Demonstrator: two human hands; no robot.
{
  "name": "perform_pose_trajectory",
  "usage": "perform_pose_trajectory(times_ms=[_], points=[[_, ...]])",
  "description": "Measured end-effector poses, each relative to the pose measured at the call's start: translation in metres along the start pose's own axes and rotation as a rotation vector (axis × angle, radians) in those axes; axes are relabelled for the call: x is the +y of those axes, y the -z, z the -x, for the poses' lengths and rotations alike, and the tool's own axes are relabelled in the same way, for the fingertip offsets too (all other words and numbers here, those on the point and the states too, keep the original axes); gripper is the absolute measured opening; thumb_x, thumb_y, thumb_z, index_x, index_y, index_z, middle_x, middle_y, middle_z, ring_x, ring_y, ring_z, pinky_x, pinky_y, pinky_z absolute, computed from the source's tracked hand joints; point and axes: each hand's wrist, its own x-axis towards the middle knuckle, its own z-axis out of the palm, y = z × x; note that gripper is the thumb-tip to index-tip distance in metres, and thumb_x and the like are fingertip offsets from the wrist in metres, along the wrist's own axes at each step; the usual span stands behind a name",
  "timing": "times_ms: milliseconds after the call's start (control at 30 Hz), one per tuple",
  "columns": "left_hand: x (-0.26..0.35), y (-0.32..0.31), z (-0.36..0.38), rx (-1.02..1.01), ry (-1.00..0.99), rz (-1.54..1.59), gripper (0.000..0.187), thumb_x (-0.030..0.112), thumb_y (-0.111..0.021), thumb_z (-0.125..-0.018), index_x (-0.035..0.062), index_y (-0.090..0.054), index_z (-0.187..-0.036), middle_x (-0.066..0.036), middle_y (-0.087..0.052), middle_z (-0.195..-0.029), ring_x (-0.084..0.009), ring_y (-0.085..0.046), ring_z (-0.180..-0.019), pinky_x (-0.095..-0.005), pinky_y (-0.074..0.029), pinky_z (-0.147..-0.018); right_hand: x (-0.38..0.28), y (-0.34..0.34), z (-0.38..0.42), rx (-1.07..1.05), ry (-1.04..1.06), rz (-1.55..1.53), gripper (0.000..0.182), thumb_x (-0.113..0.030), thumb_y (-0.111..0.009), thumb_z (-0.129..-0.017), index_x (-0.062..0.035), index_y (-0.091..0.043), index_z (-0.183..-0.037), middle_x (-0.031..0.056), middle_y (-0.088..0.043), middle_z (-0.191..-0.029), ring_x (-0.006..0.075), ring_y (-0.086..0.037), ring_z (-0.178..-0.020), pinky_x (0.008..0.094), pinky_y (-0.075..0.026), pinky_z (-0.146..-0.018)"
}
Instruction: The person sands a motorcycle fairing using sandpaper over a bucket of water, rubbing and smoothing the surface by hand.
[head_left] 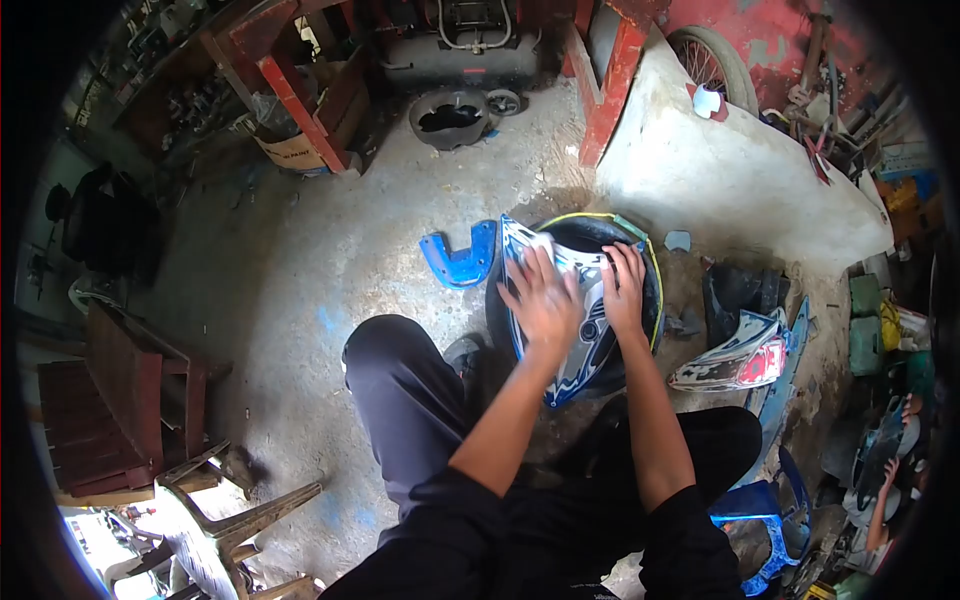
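A blue, white and grey scooter body panel (580, 330) lies on top of a black tyre with a yellow rim line (655, 290) on the concrete floor. My left hand (540, 295) presses flat on the panel's upper left part, fingers spread, with a whitish patch, perhaps a cloth, under the fingertips; I cannot tell what it is. My right hand (624, 288) rests on the panel's upper right edge, fingers curled over it. My legs in dark trousers are bent on either side below.
A blue plastic piece (458, 258) lies left of the tyre. A tail-light fairing (735, 362) and dark parts sit to the right. A white curved wall (740, 170), a black tub (450, 118), red frames, wooden benches (110, 400) and a blue chair (770, 520) surround me. Another person's hand (888, 470) shows at far right.
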Motion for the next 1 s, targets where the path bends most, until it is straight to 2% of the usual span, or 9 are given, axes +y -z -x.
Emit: perform_pose_trajectory(times_ms=[100,200,333,400,500,633,767,867,1000], points=[[0.002,0.023,0.066,-0.088,-0.094,0.061,0.068,0.045,-0.051,-0.102,0.0044,-0.043,-0.156,-0.017,-0.041,-0.163,-0.0463,-0.036,-0.149,-0.0699,-0.020,-0.118,0.001,-0.001,0.000,0.002,0.000,0.009,0.028,-0.017,-0.065,-0.100,-0.0083,-0.067,-0.127,0.0153,-0.060,-0.138,0.0429,-0.044,-0.140,0.0501,-0.035,-0.117],[-0.003,0.023,0.065,-0.077,-0.121,0.039,0.068,0.044,-0.052,-0.102,0.0042,-0.043,-0.157,-0.017,-0.042,-0.163,-0.0464,-0.036,-0.149,-0.0694,-0.021,-0.118,0.000,0.000,-0.001,-0.011,0.001,0.016,0.028,-0.016,-0.064,-0.100,-0.0085,-0.067,-0.126,0.0151,-0.060,-0.138,0.0425,-0.044,-0.139,0.0499,-0.035,-0.117],[-0.009,-0.004,-0.012,0.006,-0.048,0.028,0.068,0.044,-0.048,-0.104,0.0022,-0.041,-0.157,-0.020,-0.041,-0.163,-0.0479,-0.034,-0.150,-0.0703,-0.019,-0.118,-0.003,0.002,-0.001,-0.014,0.004,0.003,0.028,-0.016,-0.064,-0.100,-0.0076,-0.067,-0.126,0.0153,-0.061,-0.138,0.0424,-0.045,-0.139,0.0499,-0.035,-0.117],[-0.007,-0.007,-0.036,-0.045,0.115,0.075,0.068,0.044,-0.047,-0.104,0.0014,-0.040,-0.157,-0.021,-0.042,-0.161,-0.0487,-0.035,-0.149,-0.0707,-0.020,-0.118,-0.002,0.000,0.000,0.011,0.005,0.003,0.028,-0.018,-0.064,-0.100,-0.0076,-0.068,-0.126,0.0157,-0.061,-0.138,0.0425,-0.046,-0.138,0.0498,-0.036,-0.117],[-0.005,-0.002,0.007,0.001,-0.025,0.011,0.069,0.046,-0.047,-0.104,0.0020,-0.041,-0.157,-0.021,-0.043,-0.161,-0.0480,-0.036,-0.149,-0.0704,-0.020,-0.118,0.000,-0.001,-0.001,0.014,-0.006,-0.011,0.027,-0.019,-0.065,-0.100,-0.0081,-0.068,-0.125,0.0157,-0.061,-0.138,0.0423,-0.046,-0.139,0.0496,-0.036,-0.117],[0.003,0.024,0.089,-0.095,-0.140,0.031,0.068,0.046,-0.053,-0.102,0.0057,-0.044,-0.156,-0.017,-0.044,-0.161,-0.0429,-0.034,-0.151,-0.0692,-0.021,-0.117,0.000,-0.001,-0.001,0.009,-0.009,0.013,0.027,-0.020,-0.065,-0.100,-0.0097,-0.068,-0.125,0.0143,-0.061,-0.137,0.0414,-0.046,-0.138,0.0492,-0.036,-0.117],[0.002,0.010,0.041,-0.084,-0.113,0.007,0.069,0.046,-0.047,-0.105,0.0029,-0.038,-0.158,-0.018,-0.042,-0.162,-0.0449,-0.032,-0.152,-0.0707,-0.020,-0.117,-0.001,0.001,-0.001,0.010,0.000,-0.009,0.027,-0.019,-0.065,-0.100,-0.0091,-0.068,-0.125,0.0143,-0.062,-0.137,0.0418,-0.046,-0.138,0.0491,-0.037,-0.116],[0.005,0.000,-0.012,-0.050,-0.002,0.085,0.068,0.045,-0.046,-0.105,0.0008,-0.042,-0.156,-0.020,-0.042,-0.162,-0.0477,-0.031,-0.152,-0.0722,-0.019,-0.117,-0.002,0.000,0.001,0.017,0.006,0.003,0.028,-0.019,-0.066,-0.099,-0.0089,-0.068,-0.125,0.0145,-0.062,-0.136,0.0421,-0.047,-0.137,0.0491,-0.037,-0.116],[0.000,-0.008,0.026,-0.089,-0.119,-0.011,0.073,0.048,-0.051,-0.101,0.0030,-0.040,-0.158,-0.020,-0.042,-0.162,-0.0451,-0.027,-0.155,-0.0746,-0.013,-0.118,0.006,-0.004,-0.002,0.024,0.007,0.026,0.029,-0.020,-0.067,-0.098,-0.0099,-0.069,-0.126,0.0145,-0.062,-0.136,0.0418,-0.047,-0.138,0.0495,-0.037,-0.117]])
